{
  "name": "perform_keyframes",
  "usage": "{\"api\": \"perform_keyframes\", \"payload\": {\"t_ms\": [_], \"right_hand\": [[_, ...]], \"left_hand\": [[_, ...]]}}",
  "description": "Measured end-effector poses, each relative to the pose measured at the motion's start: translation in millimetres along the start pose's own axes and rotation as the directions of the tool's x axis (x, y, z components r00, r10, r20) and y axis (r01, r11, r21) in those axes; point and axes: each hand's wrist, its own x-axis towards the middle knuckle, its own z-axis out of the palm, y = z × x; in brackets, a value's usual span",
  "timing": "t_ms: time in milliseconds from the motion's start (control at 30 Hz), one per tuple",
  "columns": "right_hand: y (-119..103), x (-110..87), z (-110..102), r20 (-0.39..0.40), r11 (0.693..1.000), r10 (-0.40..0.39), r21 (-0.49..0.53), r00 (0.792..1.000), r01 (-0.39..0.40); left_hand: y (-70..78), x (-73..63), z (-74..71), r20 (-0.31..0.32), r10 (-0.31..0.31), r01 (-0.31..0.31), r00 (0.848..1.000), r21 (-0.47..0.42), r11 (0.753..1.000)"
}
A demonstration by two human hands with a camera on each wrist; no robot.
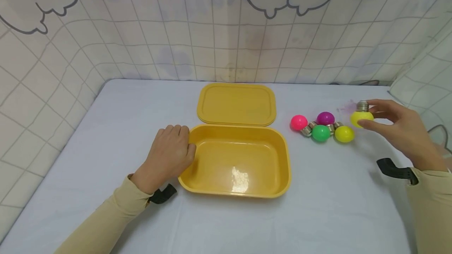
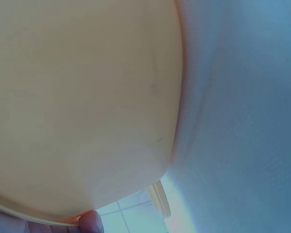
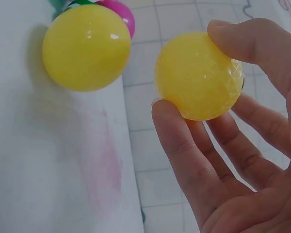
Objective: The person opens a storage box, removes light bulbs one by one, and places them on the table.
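With thumb and fingers my right hand point(image 1: 402, 128) pinches a yellow light bulb point(image 1: 361, 119), its metal screw base pointing up, above the right side of the table. In the right wrist view the held bulb point(image 3: 199, 76) shows its round yellow globe between thumb and fingers. My left hand point(image 1: 169, 152) grips the left rim of a yellow plastic box point(image 1: 226, 156), whose inside is bare. Just left of the held bulb lie a pink bulb point(image 1: 298, 122), a purple bulb point(image 1: 325, 118), a green bulb point(image 1: 320, 133) and another yellow bulb point(image 1: 344, 134).
The box's yellow lid point(image 1: 236, 104) lies flat behind the box, at its back edge. A white cloth point(image 1: 134, 105) covers the table. A curtain with a grid pattern point(image 1: 197, 30) hangs along the back and sides. A pinkish stain point(image 1: 347, 107) marks the cloth near the right hand.
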Motion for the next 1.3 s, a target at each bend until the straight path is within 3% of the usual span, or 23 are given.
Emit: {"api": "perform_keyframes", "payload": {"t_ms": [733,1300], "right_hand": [[27,5.3,0,0.038,0.995,0.049,-0.092,0.998,-0.045],[29,9.4,5,0.173,0.989,0.048,-0.144,0.984,-0.023]], "left_hand": [[-0.3,1.4,-0.3,0.016,0.000,0.000,1.000,0.011,1.000],[0.0,0.4,0.3,0.014,-0.009,0.008,1.000,0.010,1.000]]}}
